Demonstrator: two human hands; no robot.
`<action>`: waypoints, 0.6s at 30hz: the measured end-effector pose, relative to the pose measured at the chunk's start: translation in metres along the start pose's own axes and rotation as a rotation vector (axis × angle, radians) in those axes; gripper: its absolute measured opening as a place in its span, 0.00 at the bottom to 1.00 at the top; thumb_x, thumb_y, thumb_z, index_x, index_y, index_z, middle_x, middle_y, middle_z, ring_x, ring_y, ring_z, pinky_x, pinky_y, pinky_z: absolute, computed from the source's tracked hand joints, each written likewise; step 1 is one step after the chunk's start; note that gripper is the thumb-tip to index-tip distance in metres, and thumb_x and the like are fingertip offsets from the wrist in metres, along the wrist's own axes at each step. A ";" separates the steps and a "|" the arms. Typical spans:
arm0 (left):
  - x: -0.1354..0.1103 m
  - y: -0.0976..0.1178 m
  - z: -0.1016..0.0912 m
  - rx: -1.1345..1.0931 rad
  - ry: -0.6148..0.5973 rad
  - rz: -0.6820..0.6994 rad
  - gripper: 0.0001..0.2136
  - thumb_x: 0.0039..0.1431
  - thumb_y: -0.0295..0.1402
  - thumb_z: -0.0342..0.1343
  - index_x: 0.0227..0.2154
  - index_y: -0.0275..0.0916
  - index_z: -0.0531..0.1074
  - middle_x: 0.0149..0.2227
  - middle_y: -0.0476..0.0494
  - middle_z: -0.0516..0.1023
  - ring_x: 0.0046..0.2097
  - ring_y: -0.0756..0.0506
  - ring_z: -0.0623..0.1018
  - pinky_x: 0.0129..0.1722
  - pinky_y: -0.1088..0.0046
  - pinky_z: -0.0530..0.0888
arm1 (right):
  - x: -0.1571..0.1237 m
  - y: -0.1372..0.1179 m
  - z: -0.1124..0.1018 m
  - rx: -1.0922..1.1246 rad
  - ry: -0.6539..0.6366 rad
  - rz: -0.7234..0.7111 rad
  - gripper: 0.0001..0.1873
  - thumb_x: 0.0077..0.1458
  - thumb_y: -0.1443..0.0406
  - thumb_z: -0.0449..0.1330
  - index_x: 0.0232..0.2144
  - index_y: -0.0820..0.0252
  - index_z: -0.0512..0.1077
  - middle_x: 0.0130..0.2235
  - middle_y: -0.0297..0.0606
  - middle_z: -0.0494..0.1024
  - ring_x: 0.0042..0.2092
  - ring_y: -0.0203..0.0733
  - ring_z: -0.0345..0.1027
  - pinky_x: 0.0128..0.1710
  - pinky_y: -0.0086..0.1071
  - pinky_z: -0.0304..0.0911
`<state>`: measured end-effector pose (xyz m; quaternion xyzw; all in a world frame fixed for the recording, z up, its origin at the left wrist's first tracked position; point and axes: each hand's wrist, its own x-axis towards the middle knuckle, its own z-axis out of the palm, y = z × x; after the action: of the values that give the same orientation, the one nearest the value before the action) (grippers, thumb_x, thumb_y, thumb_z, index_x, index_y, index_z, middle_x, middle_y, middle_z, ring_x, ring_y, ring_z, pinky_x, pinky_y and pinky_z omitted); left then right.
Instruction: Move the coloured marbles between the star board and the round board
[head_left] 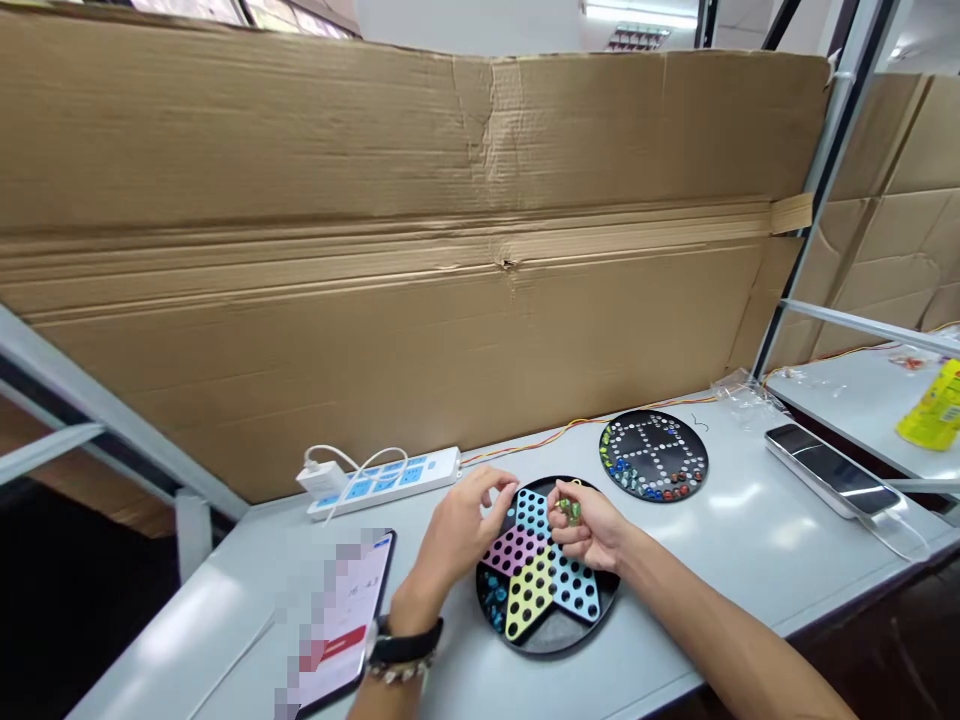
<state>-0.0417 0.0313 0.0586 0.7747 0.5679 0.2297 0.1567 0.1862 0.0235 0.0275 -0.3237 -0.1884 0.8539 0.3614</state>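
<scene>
A round black board (559, 628) with a star of pink, yellow and blue hole-dotted triangles lies on the grey table (720, 560). My left hand (457, 535) hovers over the board's left side with its fingers curled in a pinch; what they hold is hidden. My right hand (592, 528) is over the board's upper right, closed on a few small green marbles (572, 511). Blue marbles (495, 598) rest in the board's left rim pocket.
A second round black board (654, 455) with coloured marbles lies behind. A white power strip (390, 481) sits at the left, a phone (341, 620) at the near left, another phone (829, 468) at the right. A cardboard wall (420, 250) backs the table.
</scene>
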 end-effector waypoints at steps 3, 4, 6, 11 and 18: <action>-0.002 -0.034 -0.015 0.132 -0.203 -0.169 0.18 0.65 0.47 0.56 0.44 0.46 0.87 0.46 0.43 0.93 0.42 0.37 0.87 0.47 0.60 0.82 | -0.002 -0.003 0.002 0.001 0.015 0.001 0.18 0.71 0.60 0.64 0.27 0.56 0.70 0.24 0.27 0.64 0.22 0.28 0.35 0.20 0.20 0.30; -0.004 -0.043 -0.017 0.132 -0.248 -0.184 0.16 0.60 0.46 0.59 0.40 0.46 0.88 0.41 0.43 0.93 0.39 0.37 0.87 0.44 0.61 0.82 | -0.002 -0.004 0.002 0.000 0.019 0.013 0.19 0.72 0.60 0.63 0.26 0.56 0.70 0.23 0.27 0.64 0.22 0.28 0.34 0.20 0.20 0.29; -0.007 -0.056 -0.020 0.109 -0.332 -0.209 0.15 0.54 0.47 0.62 0.36 0.46 0.88 0.37 0.44 0.92 0.37 0.37 0.87 0.41 0.63 0.82 | -0.001 -0.005 0.001 0.003 0.014 0.016 0.20 0.72 0.58 0.64 0.27 0.56 0.71 0.23 0.28 0.64 0.22 0.29 0.35 0.20 0.21 0.28; -0.008 -0.057 -0.019 0.063 -0.320 -0.180 0.18 0.56 0.47 0.60 0.40 0.45 0.88 0.41 0.42 0.92 0.39 0.36 0.86 0.43 0.60 0.81 | 0.000 -0.004 0.000 -0.001 -0.026 0.023 0.21 0.74 0.56 0.63 0.28 0.57 0.73 0.23 0.29 0.66 0.22 0.28 0.36 0.21 0.21 0.30; -0.003 -0.043 -0.010 0.092 -0.357 -0.148 0.16 0.57 0.42 0.58 0.40 0.47 0.91 0.43 0.42 0.93 0.46 0.34 0.89 0.51 0.58 0.83 | -0.001 -0.004 -0.002 -0.002 -0.030 0.024 0.22 0.75 0.54 0.61 0.28 0.56 0.73 0.25 0.31 0.67 0.22 0.29 0.37 0.22 0.22 0.29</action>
<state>-0.0826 0.0415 0.0443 0.7656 0.5965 0.0504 0.2355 0.1896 0.0259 0.0286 -0.3135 -0.1908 0.8627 0.3480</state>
